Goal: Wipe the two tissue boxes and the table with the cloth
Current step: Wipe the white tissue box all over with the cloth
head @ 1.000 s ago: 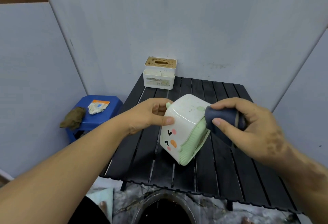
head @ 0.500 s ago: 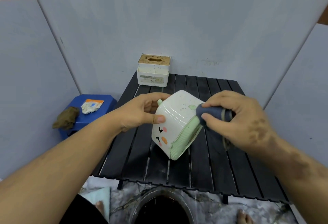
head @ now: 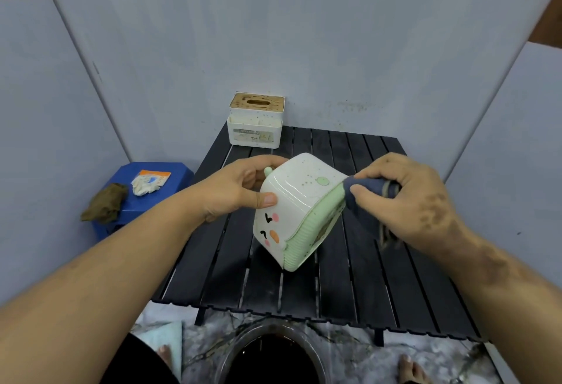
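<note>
Head view: left hand (head: 240,190) grips the tilted box (head: 296,210), right hand (head: 407,201) pinches the cloth (head: 369,189); box looks light, smooth, slippery, so hold the edges

Pale grey-blue wall panels (head: 273,34); blue stool (head: 170,171) left; floor possibly marbled.

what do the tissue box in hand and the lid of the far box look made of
Held tissue box: likely glossy plastic, white with a ribbed matte green base; highlights streak its rounded shell. Far box lid: looks like wood or bamboo, a tan matte surface, speckled with dark spots.
</note>
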### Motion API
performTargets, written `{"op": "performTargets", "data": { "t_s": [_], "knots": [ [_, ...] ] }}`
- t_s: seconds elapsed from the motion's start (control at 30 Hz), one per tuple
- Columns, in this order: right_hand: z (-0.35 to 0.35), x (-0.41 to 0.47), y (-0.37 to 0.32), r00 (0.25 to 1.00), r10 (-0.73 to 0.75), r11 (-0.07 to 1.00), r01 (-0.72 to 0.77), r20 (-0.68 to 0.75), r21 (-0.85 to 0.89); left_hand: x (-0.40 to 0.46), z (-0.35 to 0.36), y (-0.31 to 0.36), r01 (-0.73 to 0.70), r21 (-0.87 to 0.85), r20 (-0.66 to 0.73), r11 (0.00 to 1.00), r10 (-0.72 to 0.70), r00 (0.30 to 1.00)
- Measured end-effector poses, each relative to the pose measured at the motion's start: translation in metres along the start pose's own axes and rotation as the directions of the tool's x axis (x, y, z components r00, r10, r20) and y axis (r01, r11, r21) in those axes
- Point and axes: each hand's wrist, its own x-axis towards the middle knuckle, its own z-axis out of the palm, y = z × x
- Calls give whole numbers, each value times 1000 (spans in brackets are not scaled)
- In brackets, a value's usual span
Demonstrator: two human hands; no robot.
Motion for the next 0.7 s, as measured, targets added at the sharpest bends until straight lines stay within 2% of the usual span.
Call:
{"op": "performTargets", "data": {
  "t_s": [0.07, 0.2, 0.37, 0.47, 0.6, 0.7],
  "knots": [
    [5, -6, -10, 998, -50, 999, 50, 27, 1, 0, 2, -1, -5, 2, -2, 1000, 5, 1000],
    [12, -19, -33, 964, -203, 979, 206, 174, 3, -2, 0, -1, 4, 12, 4, 1000, -4, 1000],
    [-5, 4, -5, 995, -33, 999, 36, 91, -31, 0, 1, 1, 7, 2, 5, 1000, -7, 1000],
    [-3, 1, -8, 996, -27, 999, 30, 91, -28, 1, 1, 0, 5, -3, 6, 1000, -5, 1000],
    [14, -21, -37, 958, -196, 976, 211, 208, -51, 1, 2, -1, 4, 8, 4, 1000, -4, 1000],
    [26, -34, -47, 917, -303, 925, 349, 261, -149, 1, 4, 0, 10, 11, -12, 1000, -10, 1000]
  ]
}}
